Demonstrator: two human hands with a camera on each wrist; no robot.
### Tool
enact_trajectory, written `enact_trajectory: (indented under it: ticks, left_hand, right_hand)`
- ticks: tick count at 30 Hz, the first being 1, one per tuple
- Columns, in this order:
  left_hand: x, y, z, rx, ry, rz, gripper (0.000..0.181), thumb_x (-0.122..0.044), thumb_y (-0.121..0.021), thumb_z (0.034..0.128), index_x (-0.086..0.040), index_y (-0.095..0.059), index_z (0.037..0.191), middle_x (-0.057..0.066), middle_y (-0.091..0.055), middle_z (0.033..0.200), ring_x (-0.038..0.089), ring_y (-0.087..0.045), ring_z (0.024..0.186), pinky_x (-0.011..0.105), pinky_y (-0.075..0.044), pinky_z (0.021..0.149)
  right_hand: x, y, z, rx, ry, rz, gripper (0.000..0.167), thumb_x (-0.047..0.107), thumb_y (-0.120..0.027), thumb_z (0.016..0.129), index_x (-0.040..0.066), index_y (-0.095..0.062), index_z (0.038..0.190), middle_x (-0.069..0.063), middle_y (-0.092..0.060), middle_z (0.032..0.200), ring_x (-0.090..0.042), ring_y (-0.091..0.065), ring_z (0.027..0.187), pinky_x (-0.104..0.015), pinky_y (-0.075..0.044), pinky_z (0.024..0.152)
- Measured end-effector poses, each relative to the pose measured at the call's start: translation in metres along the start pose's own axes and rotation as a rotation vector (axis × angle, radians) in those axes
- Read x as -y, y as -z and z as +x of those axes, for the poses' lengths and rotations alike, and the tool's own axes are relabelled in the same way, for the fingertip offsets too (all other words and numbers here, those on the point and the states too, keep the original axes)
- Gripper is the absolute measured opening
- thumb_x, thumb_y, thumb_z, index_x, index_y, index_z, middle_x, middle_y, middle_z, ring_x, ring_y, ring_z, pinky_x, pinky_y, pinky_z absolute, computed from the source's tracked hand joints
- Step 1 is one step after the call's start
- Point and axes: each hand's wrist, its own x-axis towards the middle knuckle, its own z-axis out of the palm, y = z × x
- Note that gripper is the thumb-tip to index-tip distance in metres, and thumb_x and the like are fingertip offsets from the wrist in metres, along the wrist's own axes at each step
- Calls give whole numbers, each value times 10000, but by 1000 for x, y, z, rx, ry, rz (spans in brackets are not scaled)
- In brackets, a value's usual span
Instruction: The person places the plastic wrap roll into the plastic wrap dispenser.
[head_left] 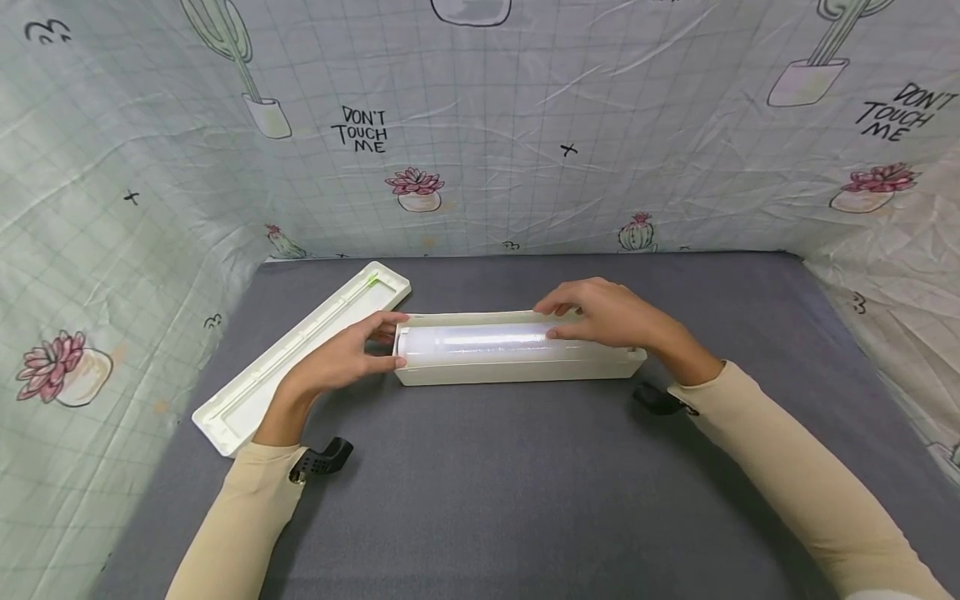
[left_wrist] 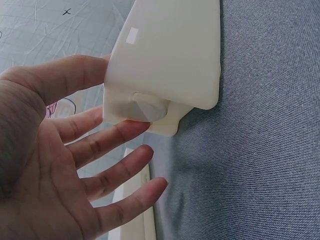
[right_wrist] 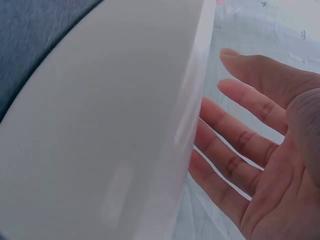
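A long off-white cling film dispenser box (head_left: 517, 371) lies lengthwise, its top uncovered. Inside it is a shiny roll of cling film (head_left: 472, 340). My left hand (head_left: 341, 354) holds the box's left end, thumb at the near corner and fingers towards the far one. In the left wrist view, a fingertip touches a rounded knob (left_wrist: 147, 107) on that end. Over the right part of the roll is my right hand (head_left: 611, 312), its fingers loosely bent near the far rim. The right wrist view shows those fingers spread beside the box wall (right_wrist: 110, 120), gripping nothing.
The off-white lid (head_left: 300, 354), with a track and a small green piece (head_left: 372, 282), lies slanted to the left, partly behind the left forearm. Both rest on a grey cloth surface (head_left: 495, 483). A printed curtain (head_left: 480, 125) surrounds the back and sides.
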Motion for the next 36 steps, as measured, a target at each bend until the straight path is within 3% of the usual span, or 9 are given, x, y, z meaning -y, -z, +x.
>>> enact_trajectory:
  ticks: [21, 36]
  left_hand:
    - [1, -1, -5, 13, -18, -9, 690, -219, -752, 936, -78, -413, 1520, 172, -545, 1415, 350, -501, 1325, 554, -411, 1041]
    - [-4, -2, 2, 0, -1, -6, 684, -223, -751, 937, -96, -416, 1519, 152, -538, 1428, 347, -500, 1325, 560, -409, 1044]
  right_hand:
    - [-31, 22, -47, -135, -158, 59, 326, 168, -729, 953, 121, -698, 1274, -72, -684, 1259, -274, -630, 1153, -514, -513, 950]
    - [-62, 30, -67, -131, -217, 46, 380, 231, -660, 1007, 75, -639, 1353, -132, -676, 1279, -295, -640, 1133, -530, -498, 966]
